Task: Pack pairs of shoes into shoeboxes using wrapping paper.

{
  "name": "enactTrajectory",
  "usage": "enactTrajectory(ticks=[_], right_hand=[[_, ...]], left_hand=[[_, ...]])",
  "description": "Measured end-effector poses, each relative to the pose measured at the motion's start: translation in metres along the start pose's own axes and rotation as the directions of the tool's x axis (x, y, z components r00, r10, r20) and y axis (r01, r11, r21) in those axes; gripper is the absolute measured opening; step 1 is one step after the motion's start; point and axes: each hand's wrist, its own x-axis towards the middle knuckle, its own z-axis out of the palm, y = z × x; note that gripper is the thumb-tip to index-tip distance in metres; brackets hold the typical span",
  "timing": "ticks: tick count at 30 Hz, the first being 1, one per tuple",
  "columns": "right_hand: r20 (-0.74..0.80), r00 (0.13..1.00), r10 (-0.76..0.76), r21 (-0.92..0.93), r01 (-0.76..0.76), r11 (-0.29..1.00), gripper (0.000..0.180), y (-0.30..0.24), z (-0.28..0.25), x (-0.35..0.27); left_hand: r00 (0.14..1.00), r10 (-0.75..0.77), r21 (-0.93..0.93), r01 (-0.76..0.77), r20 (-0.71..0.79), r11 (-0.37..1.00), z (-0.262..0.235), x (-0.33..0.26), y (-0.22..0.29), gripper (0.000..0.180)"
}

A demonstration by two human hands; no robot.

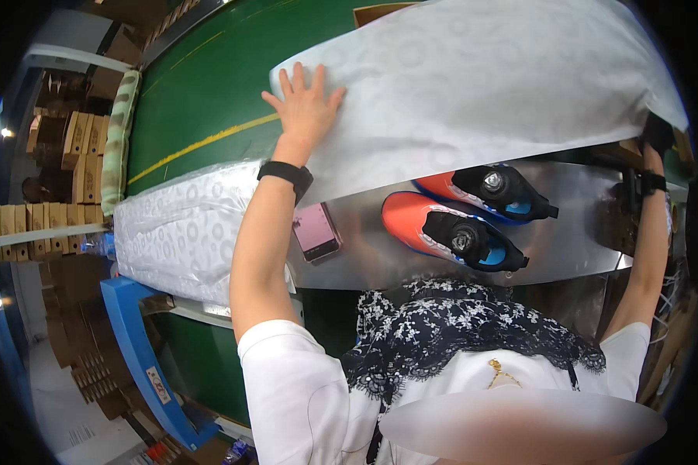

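Observation:
My left hand [306, 108] lies with fingers spread on the left end of a large white sheet of wrapping paper [473, 85] with a faint ring pattern. At the sheet's right end, my right hand [658, 133] is in dark shadow. The paper creases around it and it appears to grip the edge, though its fingers barely show. Between my arms, a pair of orange, black and blue shoes sits on a metal tabletop [357, 271]. The nearer shoe [407, 221] shows whole; the sheet's edge partly covers the farther shoe [438, 184]. Both have round black dials.
A pink phone [316, 229] lies left of the shoes. Further left is a plastic-covered stack of patterned paper [182, 225]. Beyond runs a green surface [209, 93] with a yellow line. A blue frame [143, 341] stands lower left, with stacked cardboard boxes [46, 225] behind it.

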Motion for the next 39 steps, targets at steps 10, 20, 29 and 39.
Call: enactTrajectory(ticks=[10,20,29,39], right_hand=[[-0.198,0.978,-0.060,0.373,0.132,0.918,0.039,-0.082,-0.086,-0.003],[-0.449,0.890,0.079,0.565,0.215,0.796,0.044,-0.099,-0.148,0.047],[0.377,0.914,-0.148,0.299,0.031,0.954,0.057,-0.298,-0.209,0.039],[0.020,0.701,-0.713,0.969,0.163,0.187,0.005,-0.363,-0.337,-0.013]], left_hand=[[0.544,0.082,-0.487,0.800,0.835,-0.350,-0.004,-0.023,-0.039,0.045],[0.810,-0.229,-0.790,0.581,0.540,0.196,0.004,0.002,-0.062,0.029],[0.889,-0.230,-0.865,0.446,0.396,0.231,0.019,-0.015,-0.064,0.035],[0.617,0.092,-0.524,0.729,0.782,-0.441,0.016,-0.045,0.002,0.034]])
